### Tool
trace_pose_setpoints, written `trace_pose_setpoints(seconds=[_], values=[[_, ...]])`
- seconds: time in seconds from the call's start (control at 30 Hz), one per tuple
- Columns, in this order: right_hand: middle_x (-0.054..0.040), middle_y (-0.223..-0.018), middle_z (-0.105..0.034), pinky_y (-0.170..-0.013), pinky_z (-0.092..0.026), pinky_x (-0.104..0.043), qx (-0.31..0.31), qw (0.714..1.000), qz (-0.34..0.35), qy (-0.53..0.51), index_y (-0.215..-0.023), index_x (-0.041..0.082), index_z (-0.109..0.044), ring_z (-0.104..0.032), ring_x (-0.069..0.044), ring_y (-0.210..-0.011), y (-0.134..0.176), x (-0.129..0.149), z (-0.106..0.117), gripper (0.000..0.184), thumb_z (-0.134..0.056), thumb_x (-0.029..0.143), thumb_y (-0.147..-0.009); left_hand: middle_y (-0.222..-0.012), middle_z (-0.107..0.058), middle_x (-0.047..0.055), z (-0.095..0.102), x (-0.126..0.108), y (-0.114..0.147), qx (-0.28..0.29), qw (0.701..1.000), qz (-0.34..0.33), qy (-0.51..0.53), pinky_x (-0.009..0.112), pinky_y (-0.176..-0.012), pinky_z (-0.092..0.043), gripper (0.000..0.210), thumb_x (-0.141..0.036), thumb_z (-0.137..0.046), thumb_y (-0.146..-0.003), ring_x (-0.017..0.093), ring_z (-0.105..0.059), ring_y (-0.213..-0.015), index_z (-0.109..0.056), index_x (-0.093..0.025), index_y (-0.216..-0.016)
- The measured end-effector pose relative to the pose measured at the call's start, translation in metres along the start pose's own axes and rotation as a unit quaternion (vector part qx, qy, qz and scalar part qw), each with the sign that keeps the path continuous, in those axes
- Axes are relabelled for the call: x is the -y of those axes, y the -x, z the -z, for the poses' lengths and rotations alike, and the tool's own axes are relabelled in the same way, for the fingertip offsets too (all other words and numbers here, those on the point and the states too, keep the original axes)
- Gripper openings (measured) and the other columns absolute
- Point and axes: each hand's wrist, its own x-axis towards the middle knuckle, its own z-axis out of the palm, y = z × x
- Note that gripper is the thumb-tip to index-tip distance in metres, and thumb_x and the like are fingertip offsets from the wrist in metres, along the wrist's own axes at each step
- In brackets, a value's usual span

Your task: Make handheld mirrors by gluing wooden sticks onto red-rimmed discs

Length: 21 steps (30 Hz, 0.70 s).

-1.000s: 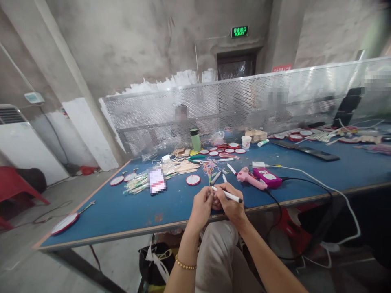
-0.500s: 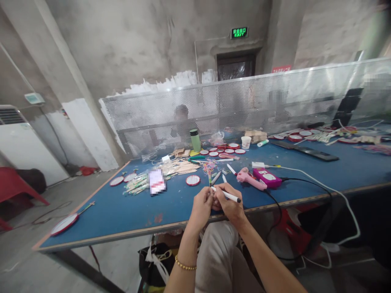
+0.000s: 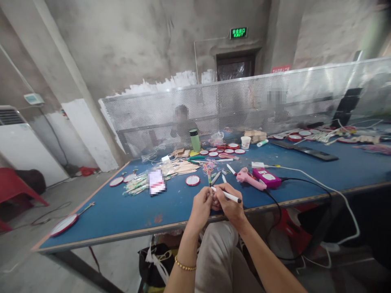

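Note:
At the table's front edge, my left hand is closed around a small wooden craft stick, partly coloured green, its upper end poking up past the fingers. My right hand grips a white marker pen like a writing tool, its tip against or very close to the stick; the fingers hide the exact contact. Both hands touch each other. Just beyond them lie more markers and a heap of thin coloured bands or strings. A round red-rimmed disc rests to the left.
A pink glue gun and a magenta box with cables lie to the right. Left are a phone, bundled sticks and a red-rimmed paddle. A green bottle and white cup stand behind, before a perforated screen.

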Motion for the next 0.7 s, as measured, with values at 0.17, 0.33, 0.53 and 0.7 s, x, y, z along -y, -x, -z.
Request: trace_pose_setpoints(seconds=[0.17,0.33,0.53,0.7], values=[[0.0006,-0.055,-0.063,-0.048,-0.048,-0.021,0.003,1.0,0.007,0.012,-0.073,0.019,-0.065,-0.058,-0.012,-0.048,-0.0004,0.0014,-0.0001,0.024,-0.052,0.032,-0.088,-0.064,-0.051,-0.004,0.0015,0.0021,-0.0013,-0.001,1.0,-0.005,-0.021,0.023,-0.054,-0.05,0.023,-0.039,-0.056,-0.079,0.011,-0.052,-0.057,-0.047,-0.019,-0.074],[0.0005,-0.055,-0.063,-0.047,-0.048,-0.022,-0.005,1.0,0.003,0.011,-0.072,0.019,-0.064,-0.058,-0.013,-0.048,0.0005,0.0002,-0.0009,0.024,-0.052,0.033,-0.087,-0.065,-0.052,-0.003,0.0023,0.002,-0.0011,-0.002,1.0,-0.009,-0.028,0.023,-0.055,-0.049,0.023,-0.04,-0.056,-0.08,0.011,-0.052,-0.059,-0.049,-0.018,-0.075],[0.0004,-0.057,-0.064,-0.049,-0.049,-0.022,-0.016,1.0,-0.008,-0.003,-0.073,0.019,-0.064,-0.059,-0.012,-0.047,0.0011,0.0007,-0.0009,0.022,-0.053,0.032,-0.087,-0.062,-0.053,-0.003,-0.0005,-0.0023,0.0003,0.003,1.0,0.0,-0.001,0.024,-0.055,-0.051,0.026,-0.042,-0.056,-0.079,0.011,-0.053,-0.055,-0.05,-0.018,-0.076],[0.0005,-0.056,-0.064,-0.049,-0.048,-0.022,0.001,1.0,0.011,0.015,-0.074,0.019,-0.065,-0.058,-0.012,-0.048,0.0,0.0026,0.0007,0.023,-0.052,0.032,-0.087,-0.062,-0.051,-0.004,0.0002,-0.002,0.0,0.002,1.0,-0.001,-0.016,0.023,-0.054,-0.049,0.026,-0.043,-0.057,-0.079,0.011,-0.051,-0.056,-0.047,-0.019,-0.073]])
